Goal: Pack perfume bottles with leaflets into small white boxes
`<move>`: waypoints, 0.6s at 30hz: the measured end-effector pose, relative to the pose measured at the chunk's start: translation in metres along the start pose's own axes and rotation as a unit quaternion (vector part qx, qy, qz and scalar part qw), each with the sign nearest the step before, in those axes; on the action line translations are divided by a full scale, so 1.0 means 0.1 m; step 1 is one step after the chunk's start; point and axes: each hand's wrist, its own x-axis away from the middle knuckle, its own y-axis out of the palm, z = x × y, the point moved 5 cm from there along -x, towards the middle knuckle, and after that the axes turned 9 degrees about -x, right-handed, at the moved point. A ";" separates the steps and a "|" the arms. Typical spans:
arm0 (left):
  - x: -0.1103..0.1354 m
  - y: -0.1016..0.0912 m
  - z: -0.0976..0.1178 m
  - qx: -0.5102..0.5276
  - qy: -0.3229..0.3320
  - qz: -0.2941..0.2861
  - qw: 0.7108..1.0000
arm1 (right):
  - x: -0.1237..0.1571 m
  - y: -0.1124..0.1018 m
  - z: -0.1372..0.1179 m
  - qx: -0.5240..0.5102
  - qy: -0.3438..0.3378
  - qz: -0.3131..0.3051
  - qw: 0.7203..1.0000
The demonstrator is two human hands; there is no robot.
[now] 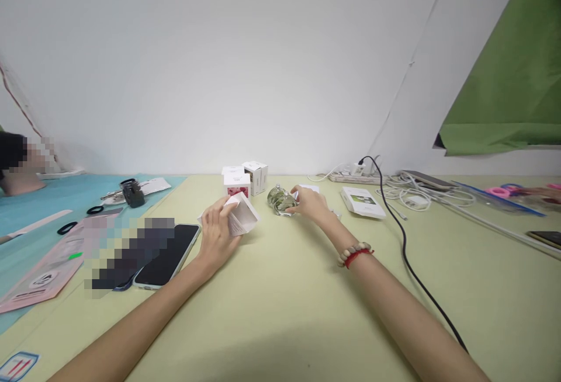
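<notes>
My left hand (218, 231) is closed around a small white carton (242, 215) with its flap open, held just above the yellow-green table (280, 306). My right hand (310, 203) grips a clear glass bottle (281, 200) with a greenish pattern, lying on its side on the table to the right of the carton. A bead and red-cord bracelet (354, 253) circles my right wrist. Behind the carton stand three small white boxes (245, 179).
A dark phone (169, 255) lies left of my left hand, with pink packets (48, 271) and a dark jar (132, 193) further left on a blue mat. A black cable (405, 253) runs along my right arm. A white box (363, 202), power strip (353, 176) and white cords lie at right.
</notes>
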 end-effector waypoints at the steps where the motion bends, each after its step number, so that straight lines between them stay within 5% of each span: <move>1: 0.00 0.00 0.00 0.000 0.002 -0.002 1.000 | 0.00 0.02 0.03 -0.001 0.015 0.013 1.000; 6: -0.02 -0.02 0.02 0.008 0.012 0.004 1.000 | 0.00 0.10 0.08 -0.081 0.020 0.011 0.996; 10: 0.00 0.00 0.00 0.014 0.013 0.019 1.000 | 0.04 -0.04 -0.07 -0.095 0.014 0.001 0.995; 15: 0.00 0.03 -0.05 0.009 -0.023 0.029 0.999 | 0.27 -0.45 -0.74 -0.183 -0.116 0.064 0.974; 18: -0.02 0.05 -0.08 -0.005 -0.055 0.003 0.998 | 0.48 -0.54 -1.16 -0.245 -0.246 0.023 0.938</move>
